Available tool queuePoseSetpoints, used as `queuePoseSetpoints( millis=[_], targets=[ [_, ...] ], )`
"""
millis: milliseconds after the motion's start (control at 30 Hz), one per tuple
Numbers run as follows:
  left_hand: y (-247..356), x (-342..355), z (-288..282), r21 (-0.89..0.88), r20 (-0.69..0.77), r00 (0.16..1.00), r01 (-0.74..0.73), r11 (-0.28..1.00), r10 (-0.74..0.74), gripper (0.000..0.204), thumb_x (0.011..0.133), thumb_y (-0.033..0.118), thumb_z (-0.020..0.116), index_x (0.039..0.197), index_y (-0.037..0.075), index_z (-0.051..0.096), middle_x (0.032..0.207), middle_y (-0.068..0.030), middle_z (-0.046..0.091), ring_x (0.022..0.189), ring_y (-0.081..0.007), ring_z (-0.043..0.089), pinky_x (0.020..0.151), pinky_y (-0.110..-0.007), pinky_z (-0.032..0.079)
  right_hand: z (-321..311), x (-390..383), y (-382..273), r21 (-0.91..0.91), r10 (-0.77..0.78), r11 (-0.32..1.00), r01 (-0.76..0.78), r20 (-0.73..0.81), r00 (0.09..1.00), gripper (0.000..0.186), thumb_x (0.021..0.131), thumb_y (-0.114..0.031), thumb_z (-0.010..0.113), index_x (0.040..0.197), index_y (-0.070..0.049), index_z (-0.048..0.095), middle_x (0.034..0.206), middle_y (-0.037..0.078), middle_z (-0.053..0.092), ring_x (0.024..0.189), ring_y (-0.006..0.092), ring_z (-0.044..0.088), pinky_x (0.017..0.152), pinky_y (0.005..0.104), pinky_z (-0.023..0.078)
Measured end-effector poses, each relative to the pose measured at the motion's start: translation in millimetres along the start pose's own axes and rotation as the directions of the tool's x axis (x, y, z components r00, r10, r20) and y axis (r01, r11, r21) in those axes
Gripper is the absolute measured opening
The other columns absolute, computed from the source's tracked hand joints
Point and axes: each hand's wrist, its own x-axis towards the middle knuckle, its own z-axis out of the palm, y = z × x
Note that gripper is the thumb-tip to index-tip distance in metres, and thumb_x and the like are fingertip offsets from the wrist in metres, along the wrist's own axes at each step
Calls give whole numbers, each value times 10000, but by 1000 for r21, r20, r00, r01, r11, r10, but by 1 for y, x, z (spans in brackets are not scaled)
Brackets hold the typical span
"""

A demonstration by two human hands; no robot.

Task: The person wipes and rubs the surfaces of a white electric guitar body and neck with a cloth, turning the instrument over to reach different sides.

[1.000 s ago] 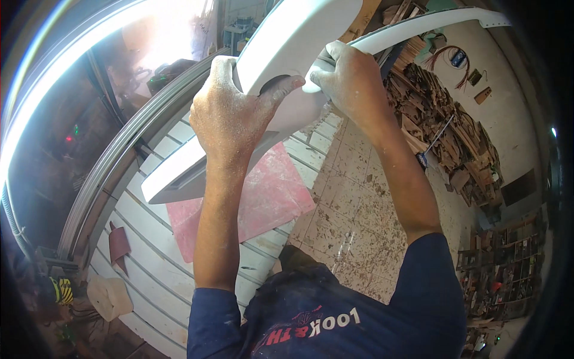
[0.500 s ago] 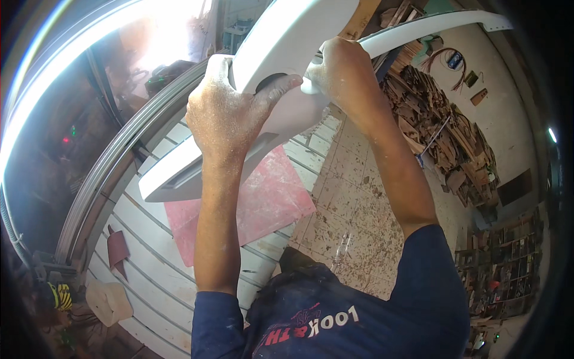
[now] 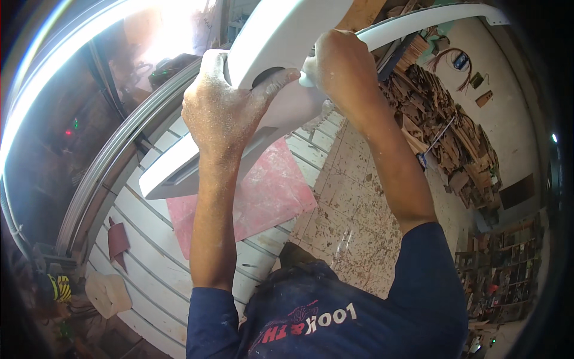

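A large, smooth white curved piece [image 3: 272, 39] rises in front of me, with a dark rounded opening at its lower edge. My left hand [image 3: 221, 110], dusted with white powder, is closed on that edge. Its thumb stretches across the opening; its other fingers are hidden behind the piece. Close by on the right, my right hand [image 3: 345, 63] is curled against the white piece, its fingertips out of sight. A rounded white end shows beside its thumb. I cannot make out what it holds. Below, another white section [image 3: 173, 167] with a recessed slot slants down to the left.
A pink sheet [image 3: 269, 191] lies on the white slatted table [image 3: 155, 251]. Folded reddish-brown sandpaper [image 3: 118, 239] rests left. A thin white curved arm [image 3: 430, 23] reaches right. Wood scraps [image 3: 442, 125] are heaped on the debris-strewn floor [image 3: 353, 203]. A metal rail [image 3: 113, 146] curves along the left.
Both hands and the upper white piece have shifted slightly up and left in the picture. My left hand keeps its grip; my right hand stays curled beside it.
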Motion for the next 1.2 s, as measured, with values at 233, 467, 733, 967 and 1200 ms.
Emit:
queuePoseSetpoints(
  millis=[233,467,733,967,1200],
  targets=[
    [4,-5,0,25,21,1000,19,999,-19,716,604,600,910,901,10,635,731,-136,716,648,-246,738,592,-360,585,4,3,3,-108,-9,994,15,56,998,117,802,-119,703,787,-4,717,760,176,699,731,345,715,679,468,559],
    [7,-7,4,-12,60,998,-5,1000,6,726,593,617,907,917,24,641,729,-126,709,663,-236,737,596,-364,583,-9,-14,7,-42,17,999,-16,28,999,104,796,-105,692,779,-7,721,790,179,701,734,344,711,681,473,556],
    [15,-8,11,5,100,994,30,1000,-31,732,585,633,900,905,28,641,758,-133,722,676,-248,742,612,-377,583,1,-14,17,-111,76,991,-71,34,997,118,818,-121,702,857,-10,714,811,166,702,753,328,713,707,434,557],
    [8,-7,14,-31,112,993,36,999,-32,731,587,631,899,906,26,641,749,-131,721,674,-254,743,608,-378,582,-41,-57,38,366,232,912,-186,-88,969,122,820,-106,719,910,-27,698,788,109,710,711,235,707,700,354,550],
    [15,-9,7,22,111,993,47,999,-49,714,619,575,911,939,-1,637,762,-144,727,674,-239,744,613,-366,593,-9,-30,25,120,4,993,11,-121,993,116,824,-122,718,896,-38,682,833,135,702,794,309,708,722,415,548]
  ],
)
